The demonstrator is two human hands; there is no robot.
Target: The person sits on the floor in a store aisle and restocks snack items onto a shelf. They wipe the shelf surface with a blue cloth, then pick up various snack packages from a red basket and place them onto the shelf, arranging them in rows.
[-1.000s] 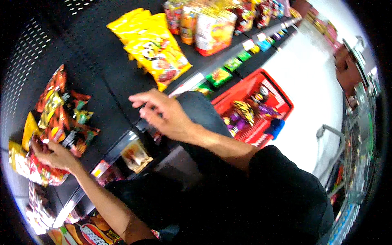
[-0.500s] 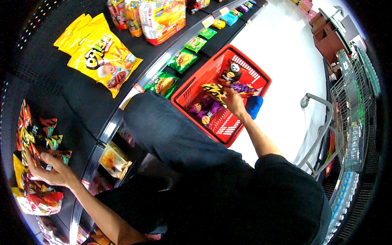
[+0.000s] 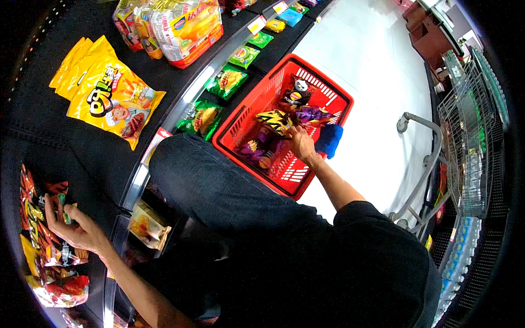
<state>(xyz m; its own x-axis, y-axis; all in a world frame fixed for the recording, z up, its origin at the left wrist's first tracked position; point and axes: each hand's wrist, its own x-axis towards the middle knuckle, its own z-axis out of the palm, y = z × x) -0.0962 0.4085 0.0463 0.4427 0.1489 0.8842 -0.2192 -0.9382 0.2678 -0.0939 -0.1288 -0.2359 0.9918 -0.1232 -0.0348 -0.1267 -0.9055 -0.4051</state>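
My right hand [image 3: 302, 144] reaches down into a red plastic shopping basket [image 3: 340, 101]. Its fingers are closed at the lower right edge of a black-and-yellow striped snack bag [image 3: 273, 121]. Purple snack bags [image 3: 314, 116] and a dark bag with a panda picture [image 3: 296, 97] lie around it in the basket. At far left, my left hand [image 3: 82, 232] is open, fingers spread, over the black shelf. It is beside a cluster of red, black and yellow snack bags [image 3: 57, 249], partly hidden by the hand, and appears to hold nothing.
Yellow snack bags [image 3: 109, 101] and a bundled multipack [image 3: 183, 33] lie on the shelf. Green packets [image 3: 225, 82] line a lower ledge beside the basket. A blue cloth-like item [image 3: 329, 140] hangs at the basket's rim. A metal trolley [image 3: 432, 158] stands right across the white floor.
The view has shifted slightly, so the shelf and basket sit further left. My left hand has lifted its fingers off the snack bags. My right hand stays at the striped bag.
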